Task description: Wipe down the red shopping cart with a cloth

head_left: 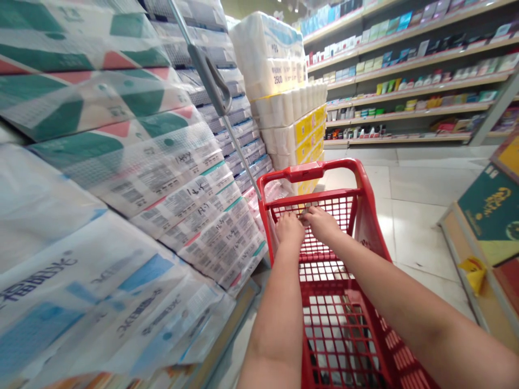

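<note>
My left hand (289, 228) and my right hand (320, 223) sit side by side on the red wire mesh of a red plastic shopping cart (304, 173), fingers curled and almost touching. Both forearms reach forward over the cart's basket, and its mesh floor shows beneath them. Nothing besides the cart is in either hand. The cart's raised red handle arches beyond my hands. A thin grey metal pole (211, 81) with a looped grip rises from the cart's left corner, leaning towards the stacked packs.
Tall stacks of plastic-wrapped tissue packs (133, 178) stand close on the left, and a stack of wrapped toilet rolls (279, 92) lies ahead. Store shelves (409, 81) with small boxes and bottles line the right. A green-and-gold display (490, 216) stands at right, beside the tiled floor (421, 232).
</note>
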`<action>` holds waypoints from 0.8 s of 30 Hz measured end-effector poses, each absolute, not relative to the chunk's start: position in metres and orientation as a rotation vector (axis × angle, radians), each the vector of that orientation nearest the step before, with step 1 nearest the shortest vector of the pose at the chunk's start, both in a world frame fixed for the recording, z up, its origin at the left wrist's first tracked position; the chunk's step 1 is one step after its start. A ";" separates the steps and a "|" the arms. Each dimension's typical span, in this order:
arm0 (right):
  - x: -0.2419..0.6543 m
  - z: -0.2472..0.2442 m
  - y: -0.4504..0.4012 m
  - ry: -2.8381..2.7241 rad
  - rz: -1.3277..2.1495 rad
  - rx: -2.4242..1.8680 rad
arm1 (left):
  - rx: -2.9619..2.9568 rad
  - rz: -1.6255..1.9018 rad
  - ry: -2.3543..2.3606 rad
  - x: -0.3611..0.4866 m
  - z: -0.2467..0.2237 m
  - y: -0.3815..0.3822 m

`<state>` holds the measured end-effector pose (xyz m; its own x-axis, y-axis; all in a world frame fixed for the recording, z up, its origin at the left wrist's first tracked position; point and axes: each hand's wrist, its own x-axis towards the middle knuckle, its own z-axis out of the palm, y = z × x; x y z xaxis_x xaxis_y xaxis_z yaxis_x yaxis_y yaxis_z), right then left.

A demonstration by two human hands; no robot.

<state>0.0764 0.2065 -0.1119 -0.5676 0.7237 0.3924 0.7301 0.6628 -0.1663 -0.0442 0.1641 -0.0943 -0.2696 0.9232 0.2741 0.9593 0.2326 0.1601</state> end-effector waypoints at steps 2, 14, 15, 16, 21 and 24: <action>0.078 -0.108 0.206 -2.417 -0.057 -1.171 | -1.854 -0.336 -2.410 -0.042 -0.098 0.164; 0.092 -0.096 0.211 -2.262 -0.061 -1.197 | -1.945 -0.026 -2.502 -0.032 -0.113 0.167; 0.092 -0.098 0.212 -2.303 -0.036 -1.211 | -1.938 -0.027 -2.510 -0.032 -0.114 0.168; 0.092 -0.100 0.212 -2.355 0.003 -1.235 | -1.937 -0.040 -2.505 -0.033 -0.115 0.168; 0.090 -0.099 0.209 -2.319 0.008 -1.096 | -1.982 -0.098 -2.403 -0.036 -0.108 0.158; 0.092 -0.093 0.202 -2.195 -0.037 -0.991 | -1.990 -0.100 -2.406 -0.035 -0.099 0.143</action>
